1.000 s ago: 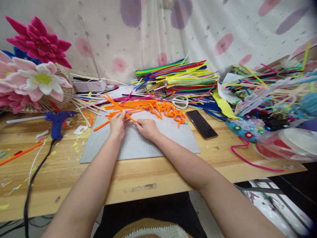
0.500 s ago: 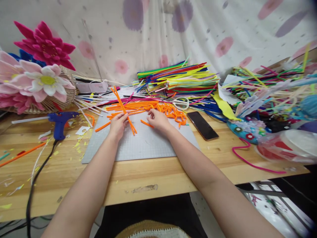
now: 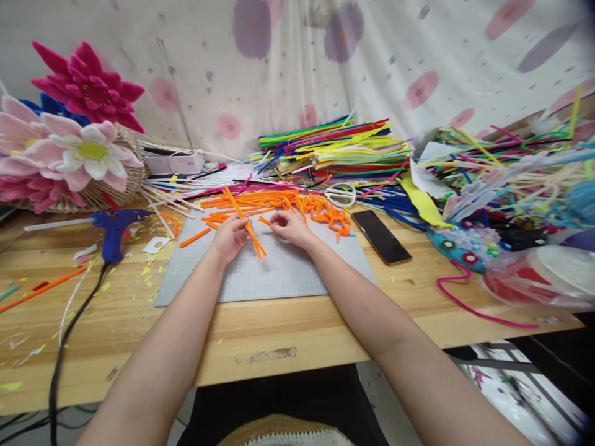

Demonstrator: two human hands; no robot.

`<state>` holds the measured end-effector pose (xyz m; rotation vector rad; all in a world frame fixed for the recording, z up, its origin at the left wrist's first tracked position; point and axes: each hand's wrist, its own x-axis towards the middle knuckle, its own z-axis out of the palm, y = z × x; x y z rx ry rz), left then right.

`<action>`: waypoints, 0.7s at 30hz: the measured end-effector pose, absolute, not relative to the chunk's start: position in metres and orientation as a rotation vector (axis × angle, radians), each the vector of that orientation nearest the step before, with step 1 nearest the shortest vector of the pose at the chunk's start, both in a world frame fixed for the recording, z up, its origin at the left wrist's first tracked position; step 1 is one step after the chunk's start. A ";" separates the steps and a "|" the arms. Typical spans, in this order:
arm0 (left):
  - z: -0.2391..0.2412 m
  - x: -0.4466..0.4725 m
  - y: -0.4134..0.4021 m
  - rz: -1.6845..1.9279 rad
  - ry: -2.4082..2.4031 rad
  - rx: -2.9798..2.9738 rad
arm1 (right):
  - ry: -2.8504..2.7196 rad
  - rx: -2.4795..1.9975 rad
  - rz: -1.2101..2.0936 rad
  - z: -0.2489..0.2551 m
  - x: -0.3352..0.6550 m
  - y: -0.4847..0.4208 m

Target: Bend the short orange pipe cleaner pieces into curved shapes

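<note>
My left hand [image 3: 231, 239] is closed on a couple of orange pipe cleaners [image 3: 255, 240] that cross and slant down to the right over the grey cutting mat [image 3: 279, 279]. Close by on the right, my right hand [image 3: 289, 225] pinches an orange pipe cleaner [image 3: 264, 220], whose short end points toward the left hand. Behind both hands, straight orange pipe cleaners [image 3: 223, 202] lie at the mat's far edge. Bent, zigzag orange pieces [image 3: 331, 214] are heaped to their right. A short orange piece [image 3: 194, 237] rests on the mat's left side.
A blue glue gun [image 3: 113, 232] with a black cord stands at the left, near felt-like flowers [image 3: 93, 150]. White-handled scissors [image 3: 341, 194] lie before a stack of colourful pipe cleaners [image 3: 344, 148]. A phone [image 3: 381, 236] sits right of the mat. A clear tub [image 3: 548, 272] is at far right.
My right hand has lifted a short orange pipe cleaner off the mat. My left hand has moved slightly right with its pipe cleaners, which now tilt lower.
</note>
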<state>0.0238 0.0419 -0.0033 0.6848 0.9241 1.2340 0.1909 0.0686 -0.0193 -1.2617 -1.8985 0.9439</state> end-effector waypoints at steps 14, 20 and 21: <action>-0.016 0.038 0.039 1.249 1.171 1.082 | -1.686 -1.074 1.119 -0.021 0.185 0.064; -0.016 0.039 0.038 1.237 1.159 1.073 | -1.271 -1.029 1.263 -0.026 0.174 0.066; -0.016 0.039 0.038 1.223 1.152 1.074 | -1.224 -1.003 1.279 -0.026 0.173 0.066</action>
